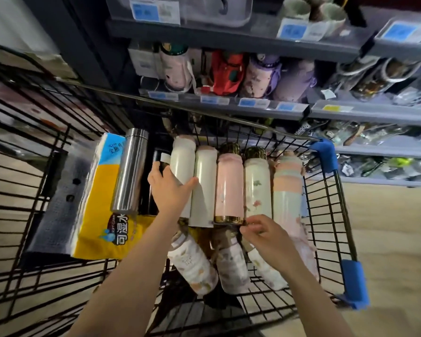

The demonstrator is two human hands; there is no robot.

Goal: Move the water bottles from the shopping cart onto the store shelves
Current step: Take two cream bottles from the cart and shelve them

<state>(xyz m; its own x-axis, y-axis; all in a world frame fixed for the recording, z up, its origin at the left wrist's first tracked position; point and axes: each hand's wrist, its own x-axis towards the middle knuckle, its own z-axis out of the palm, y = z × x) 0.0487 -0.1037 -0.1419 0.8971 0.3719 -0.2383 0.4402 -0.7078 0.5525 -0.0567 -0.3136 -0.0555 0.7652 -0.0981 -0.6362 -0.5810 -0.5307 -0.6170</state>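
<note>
The right hand (pixel 269 235) covers the base of the floral bottle (pixel 257 186) and the cap of the bottle (pixel 265 268) at 6 o'clock from it. The shelf price tags (pixel 247 102) at 12 o'clock are too blurred to read. The shopping cart (pixel 326 224) is cut off at the 9 o'clock edge.

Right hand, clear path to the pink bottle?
Probably yes: the right hand sits just below the pink bottle, whose top side is uncovered. Neighbouring bottles press against both sides, so gripping could be tight.
</note>
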